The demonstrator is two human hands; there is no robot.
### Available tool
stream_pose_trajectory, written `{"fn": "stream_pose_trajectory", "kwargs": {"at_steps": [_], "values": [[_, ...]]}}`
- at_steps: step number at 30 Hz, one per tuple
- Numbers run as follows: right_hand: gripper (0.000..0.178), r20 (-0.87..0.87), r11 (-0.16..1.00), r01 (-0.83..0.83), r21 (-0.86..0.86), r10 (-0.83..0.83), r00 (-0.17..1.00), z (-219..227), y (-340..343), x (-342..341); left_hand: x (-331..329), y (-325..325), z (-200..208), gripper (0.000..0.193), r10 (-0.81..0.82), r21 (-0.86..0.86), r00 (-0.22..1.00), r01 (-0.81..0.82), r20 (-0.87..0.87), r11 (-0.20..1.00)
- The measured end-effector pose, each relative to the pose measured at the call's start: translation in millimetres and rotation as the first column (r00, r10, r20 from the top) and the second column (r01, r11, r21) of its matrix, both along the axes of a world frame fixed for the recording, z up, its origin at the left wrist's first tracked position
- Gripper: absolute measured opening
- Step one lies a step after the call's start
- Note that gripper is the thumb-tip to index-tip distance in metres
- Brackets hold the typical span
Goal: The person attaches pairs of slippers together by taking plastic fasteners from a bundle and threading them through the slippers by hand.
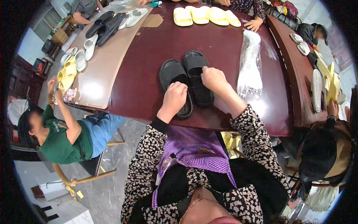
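A pair of black slide slippers lies side by side on the dark red table before me, toes pointing away: the left slipper (pixel 172 69) and the right slipper (pixel 196 59). My left hand (pixel 174 98) is closed in a pinch over the left slipper's footbed, just below its strap. My right hand (pixel 216 79) is also closed, its fingertips at the edge of the right slipper's strap. A faint thin line shows between the hands, but what the fingers hold is too small to make out. Right of my right hand lies a bundle of thin white plastic strands (pixel 250 61).
Yellow slippers (pixel 207 16) stand in a row at the table's far edge, near another person's hand (pixel 254 24). Black, white and yellow slippers line the brown table section (pixel 123 56) on the left, where a person in green (pixel 67 136) sits working. More slippers (pixel 317 89) lie on the right.
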State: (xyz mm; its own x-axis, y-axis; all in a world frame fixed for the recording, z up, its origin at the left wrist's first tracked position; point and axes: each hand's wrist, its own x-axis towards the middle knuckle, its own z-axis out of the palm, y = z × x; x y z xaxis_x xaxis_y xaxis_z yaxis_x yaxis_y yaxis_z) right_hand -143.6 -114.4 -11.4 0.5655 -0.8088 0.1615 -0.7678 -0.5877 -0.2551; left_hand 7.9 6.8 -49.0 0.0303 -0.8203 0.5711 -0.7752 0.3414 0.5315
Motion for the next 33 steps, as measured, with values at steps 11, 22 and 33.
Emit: {"fn": "stream_pose_trajectory", "kwargs": {"at_steps": [11,22,33], "values": [[0.032,0.371,0.999,0.016,0.041,-0.03,0.928,-5.9,-50.5,-24.0,3.0,-17.4,-6.1,0.006,0.089,0.004,0.996,-0.089,0.021,0.996],[0.038,0.038,0.94,0.224,0.258,-0.241,0.97,3.7,-125.5,30.7,3.2,-19.8,-9.3,0.003,0.145,0.005,0.989,-0.145,-0.027,0.989],[0.025,0.496,0.953,-0.214,0.215,0.082,0.864,-15.1,-141.1,72.4,-1.1,-22.0,-8.3,0.004,0.172,0.009,0.984,-0.171,-0.048,0.985]]}}
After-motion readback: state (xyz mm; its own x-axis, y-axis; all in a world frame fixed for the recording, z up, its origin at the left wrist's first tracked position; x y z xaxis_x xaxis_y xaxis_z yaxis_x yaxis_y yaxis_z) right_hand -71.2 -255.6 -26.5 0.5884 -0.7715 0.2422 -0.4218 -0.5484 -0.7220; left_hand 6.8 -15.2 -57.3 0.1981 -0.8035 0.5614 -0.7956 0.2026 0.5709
